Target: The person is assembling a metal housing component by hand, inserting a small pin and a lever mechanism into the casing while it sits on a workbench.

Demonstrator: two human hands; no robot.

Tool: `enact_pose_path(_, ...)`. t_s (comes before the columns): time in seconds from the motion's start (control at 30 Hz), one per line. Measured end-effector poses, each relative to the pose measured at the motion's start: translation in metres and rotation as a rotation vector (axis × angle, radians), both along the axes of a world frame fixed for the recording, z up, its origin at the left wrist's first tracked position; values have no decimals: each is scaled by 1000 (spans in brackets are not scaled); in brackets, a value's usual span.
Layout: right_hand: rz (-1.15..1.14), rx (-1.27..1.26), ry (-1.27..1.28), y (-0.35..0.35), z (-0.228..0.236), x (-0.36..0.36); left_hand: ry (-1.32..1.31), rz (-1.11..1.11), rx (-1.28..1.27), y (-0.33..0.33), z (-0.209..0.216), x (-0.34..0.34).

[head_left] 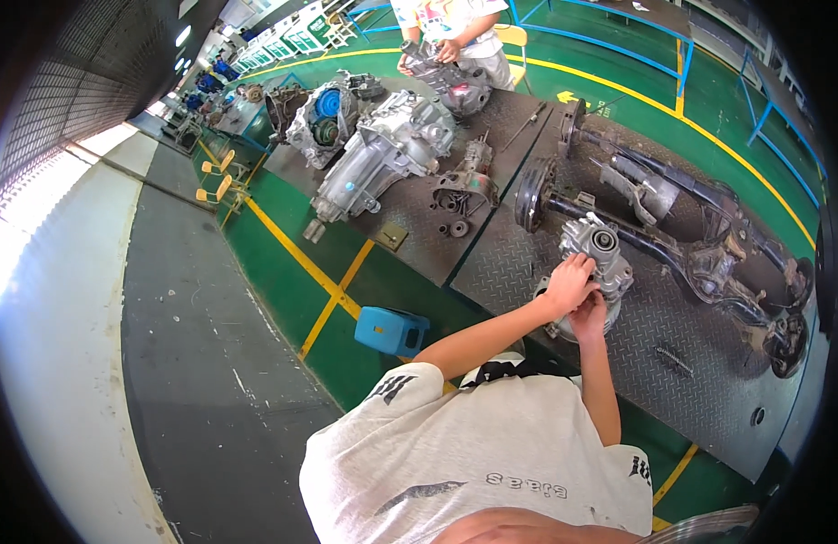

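Observation:
A silvery metal gear housing (617, 272) with a round bearing opening on top stands on the table in front of me. My left hand (571, 283) rests against its near side, fingers bent and drawn together. Just below and to the right, my right hand (589, 317) is also at the housing, its fingers curled close to the left ones. Whatever small part may lie between the fingertips is hidden by the hands. The housing's lower part is partly covered by my hands and forearms.
Dark axle assemblies (655, 240) lie to the right, with a coil spring (675, 360) and a ring (757, 416) nearer. A large transmission (383, 154) and an opened casing (464, 189) sit left. A blue stool (392, 331) stands below. Across the table, another person handles a casing (460, 86).

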State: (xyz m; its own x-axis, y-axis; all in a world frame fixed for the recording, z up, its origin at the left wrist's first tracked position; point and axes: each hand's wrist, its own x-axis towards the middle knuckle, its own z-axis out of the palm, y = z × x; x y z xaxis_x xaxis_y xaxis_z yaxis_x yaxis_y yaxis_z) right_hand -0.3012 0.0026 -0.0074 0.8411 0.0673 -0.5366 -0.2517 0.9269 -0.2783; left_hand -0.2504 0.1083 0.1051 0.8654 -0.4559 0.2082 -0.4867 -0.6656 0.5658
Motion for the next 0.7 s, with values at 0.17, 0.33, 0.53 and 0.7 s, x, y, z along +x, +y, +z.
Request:
enact_pose_path(0.17,12,119,-99,-2,-6,0,24,-96,37,2,-17,11)
enact_pose_path(0.33,-27,85,13,0,3,2,-37,-62,61,-3,-4,4)
enact_pose_path(0.53,-28,30,81,6,19,4,-35,-134,-2,1,-26,9)
enact_pose_path(0.7,29,73,-100,-1,-8,-2,-41,-96,-147,0,-14,2)
